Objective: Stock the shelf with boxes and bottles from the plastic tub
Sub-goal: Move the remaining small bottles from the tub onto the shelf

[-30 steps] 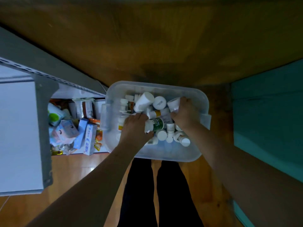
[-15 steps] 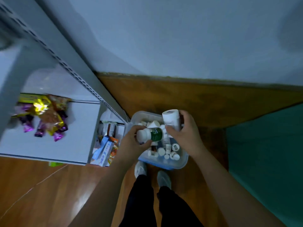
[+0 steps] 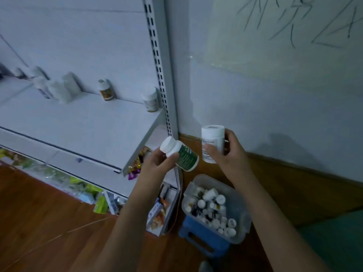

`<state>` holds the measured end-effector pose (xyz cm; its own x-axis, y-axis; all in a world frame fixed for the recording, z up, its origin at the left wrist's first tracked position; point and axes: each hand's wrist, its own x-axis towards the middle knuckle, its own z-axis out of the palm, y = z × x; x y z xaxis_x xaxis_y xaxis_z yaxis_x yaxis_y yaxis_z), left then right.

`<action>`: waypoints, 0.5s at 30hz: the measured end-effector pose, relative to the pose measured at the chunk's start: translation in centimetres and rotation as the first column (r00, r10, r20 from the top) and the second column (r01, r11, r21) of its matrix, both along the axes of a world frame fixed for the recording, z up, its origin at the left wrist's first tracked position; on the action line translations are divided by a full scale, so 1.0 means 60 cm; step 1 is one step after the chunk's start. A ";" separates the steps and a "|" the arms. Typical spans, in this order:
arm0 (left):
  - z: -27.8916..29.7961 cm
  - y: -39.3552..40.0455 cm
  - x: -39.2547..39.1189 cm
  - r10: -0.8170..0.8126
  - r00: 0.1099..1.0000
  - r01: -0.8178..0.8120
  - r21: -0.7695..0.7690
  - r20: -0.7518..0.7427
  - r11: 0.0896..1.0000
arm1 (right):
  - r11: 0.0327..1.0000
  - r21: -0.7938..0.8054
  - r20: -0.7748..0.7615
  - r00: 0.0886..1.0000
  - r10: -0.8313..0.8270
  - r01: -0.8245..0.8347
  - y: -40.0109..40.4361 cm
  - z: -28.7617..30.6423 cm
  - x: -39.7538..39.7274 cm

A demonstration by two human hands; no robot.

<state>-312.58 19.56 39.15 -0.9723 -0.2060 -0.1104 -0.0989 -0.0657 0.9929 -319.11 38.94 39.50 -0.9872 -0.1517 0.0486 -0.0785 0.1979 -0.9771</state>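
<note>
left hand (image 3: 157,163) grips green-labelled bottle (image 3: 181,154), right hand (image 3: 225,154) grips white bottle (image 3: 212,143), both held beside shelf (image 3: 88,122), above plastic tub (image 3: 241,201). likely light, rigid, smooth; hold mid-body.

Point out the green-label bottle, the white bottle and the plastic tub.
green-label bottle (image 3: 187,158): head view, on its green label.
white bottle (image 3: 213,137): head view, upper body.
plastic tub (image 3: 240,201): head view, right wall.

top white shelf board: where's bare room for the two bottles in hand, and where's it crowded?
The white shelf board is bare across its front and middle, and between the brown-labelled bottle and the white corner bottle. Its back left is crowded by a cluster of blurred white bottles. The lower shelves look packed.
</note>
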 end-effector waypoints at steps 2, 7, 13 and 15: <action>0.033 -0.038 0.024 0.055 0.998 -0.052 0.114 -0.026 0.992 | 0.998 -0.047 -0.044 0.998 0.050 -0.052 -0.049 0.041 0.022; 0.085 -0.162 0.097 0.184 0.982 -0.164 0.283 -0.045 0.945 | 0.972 -0.147 -0.097 0.981 0.169 -0.182 -0.197 0.111 0.080; 0.120 -0.311 0.186 0.293 0.955 -0.241 0.485 -0.033 0.840 | 0.928 -0.219 -0.097 0.953 0.286 -0.301 -0.371 0.138 0.141; 0.119 -0.359 0.213 0.331 0.944 -0.279 0.508 -0.013 0.815 | 0.921 -0.224 -0.088 0.948 0.306 -0.318 -0.422 0.133 0.154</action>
